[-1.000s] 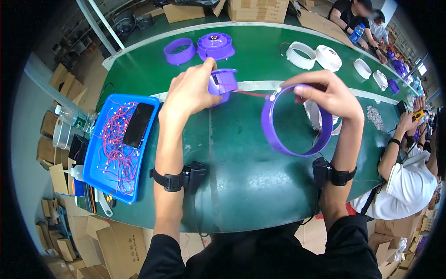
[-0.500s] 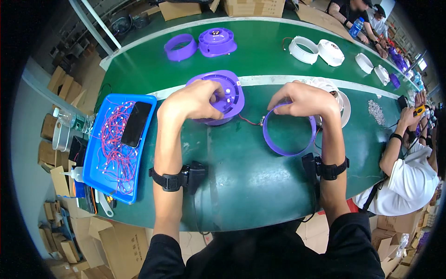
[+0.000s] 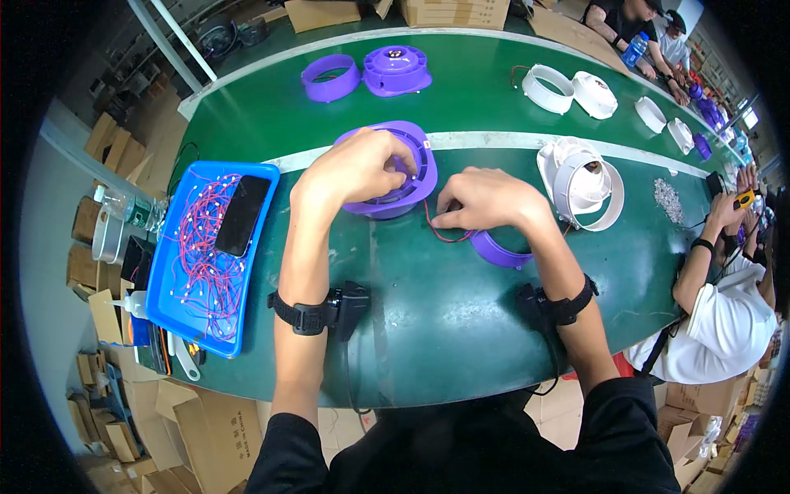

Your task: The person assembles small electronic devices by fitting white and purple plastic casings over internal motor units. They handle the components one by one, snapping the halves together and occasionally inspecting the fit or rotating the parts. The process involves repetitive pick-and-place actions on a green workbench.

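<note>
A purple round plastic housing (image 3: 381, 204) lies open side up on the table ahead of me. My left hand (image 3: 362, 169) reaches over it, with fingers bent together inside it; what they pinch is hidden. From the housing a thin red wire (image 3: 436, 233) runs right toward a purple plastic ring (image 3: 498, 253). My right hand (image 3: 490, 198) is above that ring and covers its far part. Its thumb and forefinger are closed at the wire, left of the ring.
On my left a blue tray (image 3: 262, 171) holds red wires with white connectors and a black phone (image 3: 242, 216). White housing parts (image 3: 613, 193) lie to the right, near small metal pieces (image 3: 668, 200). Another purple ring (image 3: 331, 78) and housing (image 3: 397, 72) stand farther back. A co-worker (image 3: 716, 305) sits at the right.
My right hand has moved left from the ring's far rim to the wire. The fingers of my left hand have drawn together inside the housing. The view has shifted slightly.
</note>
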Demonstrator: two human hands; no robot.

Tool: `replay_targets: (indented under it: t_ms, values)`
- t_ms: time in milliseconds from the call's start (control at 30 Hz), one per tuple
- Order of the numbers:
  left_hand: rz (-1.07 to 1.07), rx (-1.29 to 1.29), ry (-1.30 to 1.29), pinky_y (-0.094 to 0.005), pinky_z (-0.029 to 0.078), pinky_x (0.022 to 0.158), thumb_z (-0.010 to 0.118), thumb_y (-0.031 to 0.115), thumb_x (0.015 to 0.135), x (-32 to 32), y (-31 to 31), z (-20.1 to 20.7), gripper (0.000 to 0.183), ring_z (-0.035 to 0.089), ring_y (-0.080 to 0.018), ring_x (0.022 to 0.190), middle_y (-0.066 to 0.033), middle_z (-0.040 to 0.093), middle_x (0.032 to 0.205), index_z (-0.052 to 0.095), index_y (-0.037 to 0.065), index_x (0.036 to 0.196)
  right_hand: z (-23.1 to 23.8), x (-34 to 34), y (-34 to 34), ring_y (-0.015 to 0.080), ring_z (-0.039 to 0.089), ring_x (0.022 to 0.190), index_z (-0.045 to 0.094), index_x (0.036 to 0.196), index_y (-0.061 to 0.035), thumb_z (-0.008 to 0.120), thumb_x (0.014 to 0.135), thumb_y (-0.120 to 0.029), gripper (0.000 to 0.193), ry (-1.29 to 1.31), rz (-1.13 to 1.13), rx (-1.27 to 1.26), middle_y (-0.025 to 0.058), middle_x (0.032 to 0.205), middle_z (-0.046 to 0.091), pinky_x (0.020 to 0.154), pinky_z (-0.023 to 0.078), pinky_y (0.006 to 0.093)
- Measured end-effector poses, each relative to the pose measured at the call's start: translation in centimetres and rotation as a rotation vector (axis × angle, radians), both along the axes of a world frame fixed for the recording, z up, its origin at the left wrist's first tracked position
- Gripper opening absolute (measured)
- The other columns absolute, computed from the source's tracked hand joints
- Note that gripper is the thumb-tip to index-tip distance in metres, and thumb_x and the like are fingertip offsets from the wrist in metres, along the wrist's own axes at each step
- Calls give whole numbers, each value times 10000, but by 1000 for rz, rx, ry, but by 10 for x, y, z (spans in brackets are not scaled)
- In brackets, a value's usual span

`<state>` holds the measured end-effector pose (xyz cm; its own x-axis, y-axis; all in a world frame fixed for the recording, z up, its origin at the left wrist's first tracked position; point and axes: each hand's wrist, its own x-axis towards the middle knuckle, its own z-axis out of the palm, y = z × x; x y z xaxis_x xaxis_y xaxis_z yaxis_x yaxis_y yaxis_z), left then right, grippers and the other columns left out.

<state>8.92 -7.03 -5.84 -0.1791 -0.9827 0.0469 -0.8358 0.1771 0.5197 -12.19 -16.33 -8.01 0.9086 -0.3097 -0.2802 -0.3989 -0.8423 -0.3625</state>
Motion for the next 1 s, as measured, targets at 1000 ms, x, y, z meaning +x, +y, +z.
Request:
replay_targets:
  t_ms: [1000]
  values:
    - [16,156,-25,-342,506,602,845,247,782,-7,1,3,492,634,-179,630,-117,691,722,722,30,1206,-25,9,-6,372,724,866,790,916,-91,675,887,-322,259,-9,-70,18,176,867,748,792,562,472]
